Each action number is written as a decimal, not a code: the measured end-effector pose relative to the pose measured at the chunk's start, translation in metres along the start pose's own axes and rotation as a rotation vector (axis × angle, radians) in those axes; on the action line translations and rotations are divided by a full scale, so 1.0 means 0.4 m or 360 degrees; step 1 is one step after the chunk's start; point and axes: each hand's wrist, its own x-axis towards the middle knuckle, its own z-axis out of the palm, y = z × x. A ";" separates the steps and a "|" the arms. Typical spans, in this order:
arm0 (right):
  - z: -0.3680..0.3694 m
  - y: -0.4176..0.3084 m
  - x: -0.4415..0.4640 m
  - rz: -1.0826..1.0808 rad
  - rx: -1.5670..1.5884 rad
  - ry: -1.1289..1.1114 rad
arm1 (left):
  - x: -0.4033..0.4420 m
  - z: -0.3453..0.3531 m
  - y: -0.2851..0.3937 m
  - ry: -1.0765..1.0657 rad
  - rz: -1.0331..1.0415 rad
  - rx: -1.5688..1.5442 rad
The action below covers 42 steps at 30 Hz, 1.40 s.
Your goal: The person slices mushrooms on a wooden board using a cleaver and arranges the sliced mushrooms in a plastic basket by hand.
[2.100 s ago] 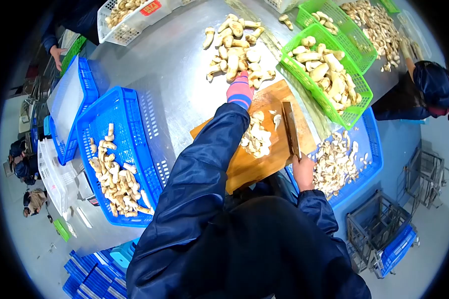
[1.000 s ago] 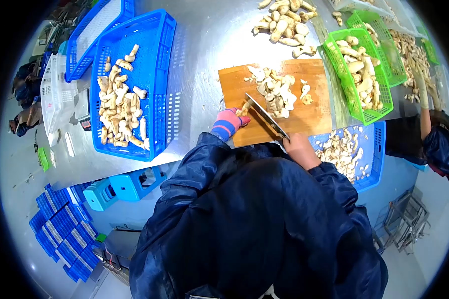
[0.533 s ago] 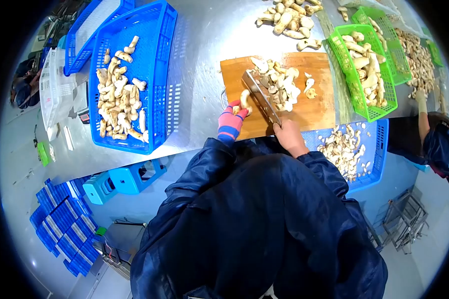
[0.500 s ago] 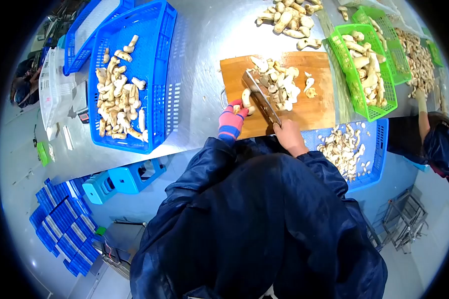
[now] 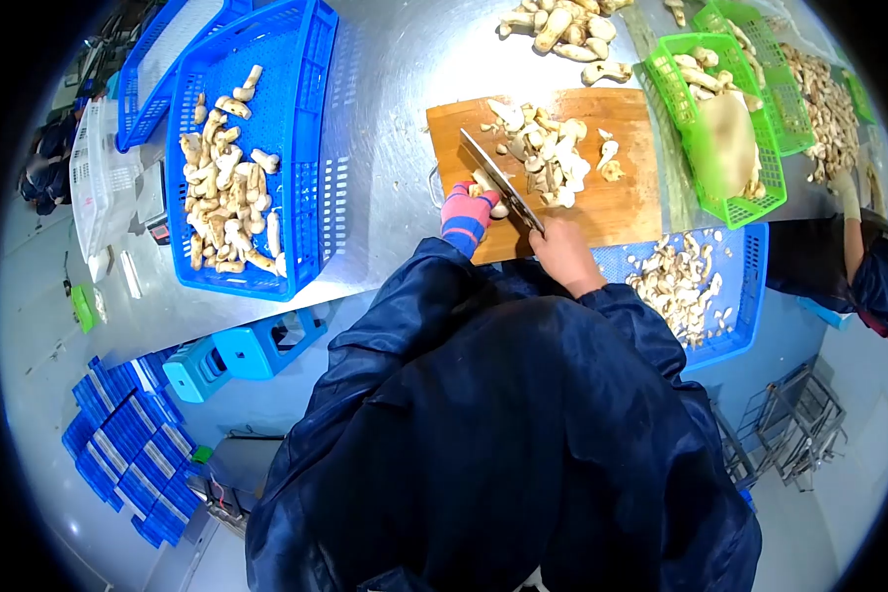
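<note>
My left hand, in a pink and blue striped glove, is closed around a pale mushroom at the left side of a wooden cutting board. The glove and the blade hide part of that mushroom. Gripped by its handle in my bare right hand, a wide-bladed knife slants up and left across the board, its blade right beside the held mushroom. Sliced mushroom pieces are heaped to the right of the blade. A few scraps lie apart from them, further right.
A blue crate of whole mushrooms stands left on the metal table. More mushrooms lie behind the board. To the right is a green basket, partly covered by a beige blur. Below the board, a blue tray holds pieces. Another person's arm shows far right.
My left hand has moved closer around the mushroom, which is now more hidden behind glove and blade. The knife has shifted slightly left. The whole view has moved a little.
</note>
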 end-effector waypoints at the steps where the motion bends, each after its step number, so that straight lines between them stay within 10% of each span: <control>1: -0.009 -0.013 -0.017 0.0020 -0.0004 0.0023 | -0.004 -0.003 0.008 0.0010 0.0000 0.0065; 42: 0.016 0.066 -0.005 0.0186 -0.0112 0.0238 | 0.056 -0.043 -0.031 -0.0263 -0.0237 -0.0240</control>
